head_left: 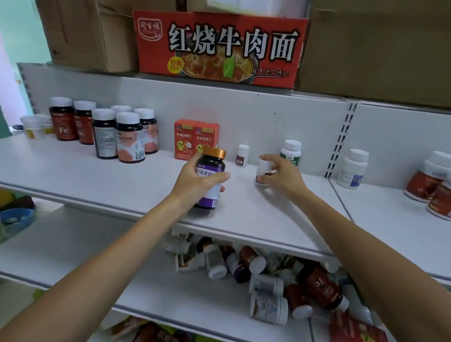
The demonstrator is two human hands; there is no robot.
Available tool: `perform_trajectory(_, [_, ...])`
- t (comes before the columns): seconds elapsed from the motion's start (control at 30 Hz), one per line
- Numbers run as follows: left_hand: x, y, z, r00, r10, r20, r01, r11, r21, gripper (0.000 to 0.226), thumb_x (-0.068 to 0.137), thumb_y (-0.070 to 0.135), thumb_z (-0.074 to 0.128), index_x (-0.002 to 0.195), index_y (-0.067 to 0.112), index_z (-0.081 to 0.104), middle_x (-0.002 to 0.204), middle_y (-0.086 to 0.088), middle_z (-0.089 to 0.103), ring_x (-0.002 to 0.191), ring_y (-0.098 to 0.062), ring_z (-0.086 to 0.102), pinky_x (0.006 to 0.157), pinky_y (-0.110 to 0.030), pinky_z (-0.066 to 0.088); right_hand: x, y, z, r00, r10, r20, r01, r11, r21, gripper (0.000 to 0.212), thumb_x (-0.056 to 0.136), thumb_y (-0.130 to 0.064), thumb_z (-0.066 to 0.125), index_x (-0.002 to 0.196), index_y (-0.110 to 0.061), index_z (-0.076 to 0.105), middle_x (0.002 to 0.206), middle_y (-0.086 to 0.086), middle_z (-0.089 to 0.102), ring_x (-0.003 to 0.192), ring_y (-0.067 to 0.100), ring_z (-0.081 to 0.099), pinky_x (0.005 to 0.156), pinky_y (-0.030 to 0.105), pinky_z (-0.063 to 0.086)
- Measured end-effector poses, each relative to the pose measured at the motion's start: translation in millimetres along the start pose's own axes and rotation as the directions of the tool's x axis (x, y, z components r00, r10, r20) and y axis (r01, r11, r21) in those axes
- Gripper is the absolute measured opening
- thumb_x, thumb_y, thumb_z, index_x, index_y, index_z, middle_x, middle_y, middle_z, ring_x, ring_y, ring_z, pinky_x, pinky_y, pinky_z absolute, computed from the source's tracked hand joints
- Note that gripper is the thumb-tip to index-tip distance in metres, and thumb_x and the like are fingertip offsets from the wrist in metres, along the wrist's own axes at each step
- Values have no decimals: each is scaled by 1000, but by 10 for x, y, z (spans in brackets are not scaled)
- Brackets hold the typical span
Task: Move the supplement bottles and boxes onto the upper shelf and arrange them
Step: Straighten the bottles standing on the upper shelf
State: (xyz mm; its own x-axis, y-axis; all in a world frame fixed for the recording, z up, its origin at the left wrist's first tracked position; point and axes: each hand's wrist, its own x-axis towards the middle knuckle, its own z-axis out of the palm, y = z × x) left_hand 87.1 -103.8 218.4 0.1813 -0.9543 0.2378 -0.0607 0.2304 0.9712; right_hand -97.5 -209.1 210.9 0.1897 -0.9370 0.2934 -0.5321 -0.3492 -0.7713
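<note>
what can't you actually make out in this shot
Head view only:
- Purple bottle label: partly covered by the left hand.
- Small white bottle label: hidden by fingers of the right hand.
- Pile of bottles on the lower shelf: its back is hidden under the upper shelf.
- Red-labelled bottles at far right: cut off by the frame edge.

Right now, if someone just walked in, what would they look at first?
Probably the big red noodle box on top of the shelving. Then the hands at the upper shelf: the left hand grips a gold-capped purple bottle, the right hand holds a small white bottle. Below, a jumbled pile of bottles lies on the lower shelf.
</note>
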Motion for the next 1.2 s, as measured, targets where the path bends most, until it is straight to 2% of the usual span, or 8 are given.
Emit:
perform_trajectory(0.1, [237,-63,-12,1000,-15,-1,15,1000,-26,30,79,14,71,100,24,52,89,-1,62,66,-13,65,53,-20,53,239,72,79,998,-57,-4,56,991,-119,53,76,-6,72,125,-14,53,106,4,57,92,22,56,83,30,45])
perform_trajectory(0.27, [521,-141,-31,999,-46,28,46,999,24,37,77,15,74,107,23,52,93,-1,64,69,-13,66,53,-20,53,509,118,233,989,-146,-37,122,920,-373,50,76,-16,73,117,-6,48,108,19,57,97,33,54,79,38,43])
perform_trajectory(0.53, [714,-214,-52,997,-32,65,27,996,81,37,76,17,76,103,23,52,92,1,65,70,-12,67,54,-18,51,667,57,368,992,-80,-100,33,912,-408,54,76,-20,74,116,-3,43,113,20,53,101,37,53,82,41,44])
perform_trajectory(0.67, [702,-194,-53,998,-38,43,34,995,89,47,74,18,77,112,21,50,96,-1,64,78,-15,66,55,-19,51,592,3,325,988,-100,-115,42,904,-424,64,77,-20,74,126,-1,37,117,21,50,105,37,52,81,38,40])
perform_trajectory(0.8, [630,-165,58,998,-45,45,41,996,81,46,74,10,75,110,20,47,90,0,60,75,-13,60,60,-25,50,438,-48,123,987,-133,-87,76,878,-473,43,87,-11,57,124,1,40,116,20,52,104,35,52,84,39,41])
perform_trajectory(1.0, [333,-90,414,986,-44,159,41,999,23,29,77,-3,67,89,20,53,90,-10,60,75,-18,59,69,-32,52,-47,15,-305,983,-163,-82,126,932,-341,28,88,-8,54,116,-3,55,107,12,62,84,19,50,75,22,38])
perform_trajectory(1.1, [99,-40,733,983,-29,180,36,999,-39,29,76,1,69,96,18,55,96,-12,64,82,-21,61,75,-35,53,-446,84,-590,977,-127,-173,102,984,-146,16,90,-13,57,104,-5,61,94,7,65,82,21,61,78,34,51])
perform_trajectory(1.2, [-252,44,1240,970,-33,241,78,981,-180,29,81,5,66,99,24,53,100,-10,66,90,-26,65,80,-43,54,-946,178,-973,974,-62,-218,64,998,3,10,93,-21,55,95,-13,62,87,0,65,81,17,65,76,35,54])
